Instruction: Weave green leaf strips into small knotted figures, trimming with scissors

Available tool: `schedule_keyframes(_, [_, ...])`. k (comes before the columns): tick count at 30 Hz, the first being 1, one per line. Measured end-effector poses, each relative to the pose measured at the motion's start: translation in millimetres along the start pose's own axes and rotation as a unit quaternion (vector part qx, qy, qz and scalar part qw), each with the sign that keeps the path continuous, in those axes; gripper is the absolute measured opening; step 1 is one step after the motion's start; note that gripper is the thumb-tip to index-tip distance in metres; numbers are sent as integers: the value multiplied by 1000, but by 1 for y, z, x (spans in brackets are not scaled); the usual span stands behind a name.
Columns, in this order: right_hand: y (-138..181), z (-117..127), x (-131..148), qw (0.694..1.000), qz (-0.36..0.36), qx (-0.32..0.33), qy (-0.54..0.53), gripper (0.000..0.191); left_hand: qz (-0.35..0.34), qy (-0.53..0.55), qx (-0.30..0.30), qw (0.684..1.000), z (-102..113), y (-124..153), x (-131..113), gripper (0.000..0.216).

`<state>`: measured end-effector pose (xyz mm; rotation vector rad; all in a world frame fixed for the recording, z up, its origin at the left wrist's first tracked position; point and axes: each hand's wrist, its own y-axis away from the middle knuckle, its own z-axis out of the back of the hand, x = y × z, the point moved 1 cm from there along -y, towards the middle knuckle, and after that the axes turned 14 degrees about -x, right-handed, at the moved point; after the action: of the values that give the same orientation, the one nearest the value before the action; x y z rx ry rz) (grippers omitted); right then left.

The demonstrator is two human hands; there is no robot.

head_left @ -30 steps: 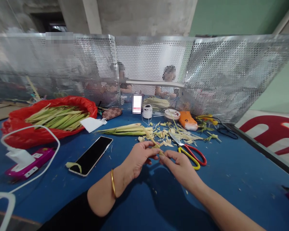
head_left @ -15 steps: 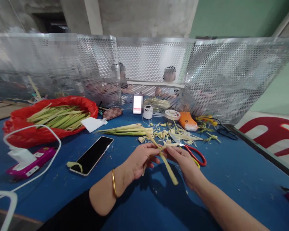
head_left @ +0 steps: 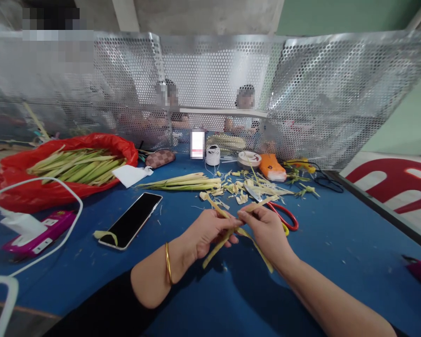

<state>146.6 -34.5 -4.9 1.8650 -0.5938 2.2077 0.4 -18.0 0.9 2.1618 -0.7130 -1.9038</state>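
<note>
My left hand [head_left: 212, 230] pinches pale yellow-green leaf strips [head_left: 217, 249] that cross between my fingers. My right hand [head_left: 266, 228] is closed on the same strips from the other side, thumb and forefinger near the crossing. Two ends hang toward me and two point up and away. Just beyond my right hand lie red-handled scissors [head_left: 287, 216], partly hidden by it. Cut leaf scraps [head_left: 236, 187] are scattered past my hands, beside a bundle of long leaf strips [head_left: 178, 181].
On the left are a red bag [head_left: 12, 180] of green leaves, a purple power strip [head_left: 52, 231] with a white cable and a phone [head_left: 133, 220]. Behind stand a thread spool [head_left: 213, 155], a tape roll [head_left: 250, 159] and an orange packet [head_left: 272, 167]. A perforated metal screen [head_left: 217, 61] separates two people.
My hands have shifted the strips: one end now hangs to the lower left and another to the lower right, where one thick end hung before. The camera view has tilted slightly down.
</note>
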Motion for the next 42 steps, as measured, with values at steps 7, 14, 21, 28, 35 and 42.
schedule_keyframes(7, [1,0,2,1000,0,-9,0,20,13,-17,24,999,-1,0,-1,26])
schedule_keyframes(14, [1,-1,2,999,-25,-16,-14,19,12,-28,25,999,0,-1,2,25])
schedule_keyframes(21, [-7,3,4,993,-67,31,-90,33,35,53,-6,998,0,-1,-3,36])
schedule_keyframes(28, [-7,1,-2,996,-63,38,-57,24,-9,16,-35,999,-1,1,-1,25])
schedule_keyframes(35, [1,-4,-6,998,-56,-3,-35,20,-13,-29,-13,999,-4,0,3,27])
schedule_keyframes(42, [-8,6,-2,994,-46,70,71,42,-35,-28,-36,998,-2,-2,4,36])
